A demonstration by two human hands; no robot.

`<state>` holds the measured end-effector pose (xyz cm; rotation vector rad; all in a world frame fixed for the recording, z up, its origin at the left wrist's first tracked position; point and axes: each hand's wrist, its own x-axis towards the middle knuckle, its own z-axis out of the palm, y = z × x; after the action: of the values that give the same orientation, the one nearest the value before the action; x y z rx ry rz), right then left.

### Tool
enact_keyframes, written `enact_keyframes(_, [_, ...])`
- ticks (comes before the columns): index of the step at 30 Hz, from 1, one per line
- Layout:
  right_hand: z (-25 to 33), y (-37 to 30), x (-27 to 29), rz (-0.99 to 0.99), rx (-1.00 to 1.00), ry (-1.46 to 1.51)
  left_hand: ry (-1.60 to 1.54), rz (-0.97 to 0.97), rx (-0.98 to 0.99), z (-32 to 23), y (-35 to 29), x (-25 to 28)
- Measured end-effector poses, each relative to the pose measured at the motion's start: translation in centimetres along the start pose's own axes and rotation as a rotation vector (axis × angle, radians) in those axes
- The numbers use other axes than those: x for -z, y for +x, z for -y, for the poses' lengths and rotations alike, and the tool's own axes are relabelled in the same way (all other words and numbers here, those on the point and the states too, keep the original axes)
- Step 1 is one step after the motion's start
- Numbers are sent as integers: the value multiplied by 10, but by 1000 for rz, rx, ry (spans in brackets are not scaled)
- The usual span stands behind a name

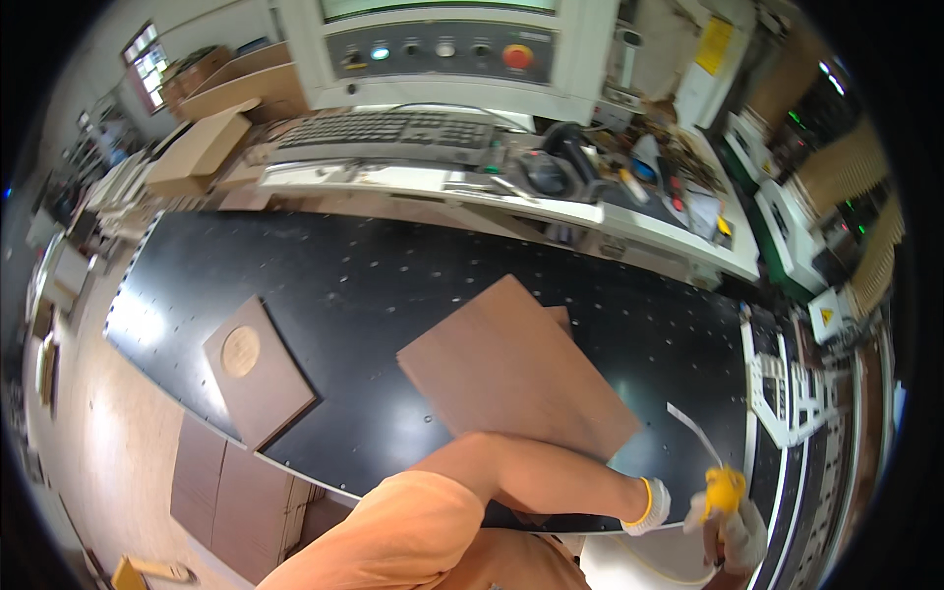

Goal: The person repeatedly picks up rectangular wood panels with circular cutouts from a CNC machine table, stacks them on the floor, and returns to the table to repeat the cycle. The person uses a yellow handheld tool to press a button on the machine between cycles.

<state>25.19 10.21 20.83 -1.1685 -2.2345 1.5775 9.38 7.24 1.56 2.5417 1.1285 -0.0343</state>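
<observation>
My left forearm reaches across to the right, and my left hand (pixel 653 507), in a white glove with a yellow cuff, is at the table's near edge; its fingers are hidden. Farther right, my right hand (pixel 744 536), also gloved, closes round a yellow hand tool (pixel 725 487), blurred. A thin pale strip (pixel 696 431) sticks out from it; I cannot tell its kind. Just beyond my left forearm, a large brown board (pixel 516 369) lies over another brown piece (pixel 560 317) on the black table (pixel 354 295).
On the left lies a brown board (pixel 280 379) with a round pale recess (pixel 240 351). Brown boards (pixel 221 492) are stacked below the near edge. A white round container (pixel 629 565) sits below my hands. Beyond are a keyboard (pixel 383 136), scanner (pixel 570 162), control panel (pixel 442 51) and, right, machinery (pixel 787 393).
</observation>
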Motion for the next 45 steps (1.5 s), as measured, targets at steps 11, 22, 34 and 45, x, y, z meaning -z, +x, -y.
enact_keyframes(11, [-172, 69, 26, -974, -549, -295, -202, 154, 141, -3, -23, 34])
enact_keyframes(22, [-384, 25, -48, -1418, -493, 733, -379, -301, 261, -23, -71, 91])
enact_keyframes(34, [-510, 36, -132, -784, -159, -195, -875, -1040, 1252, -84, -268, 65])
enact_keyframes(45, [-56, 136, -103, -422, 757, -426, -1125, -1375, 1602, -97, -263, 4])
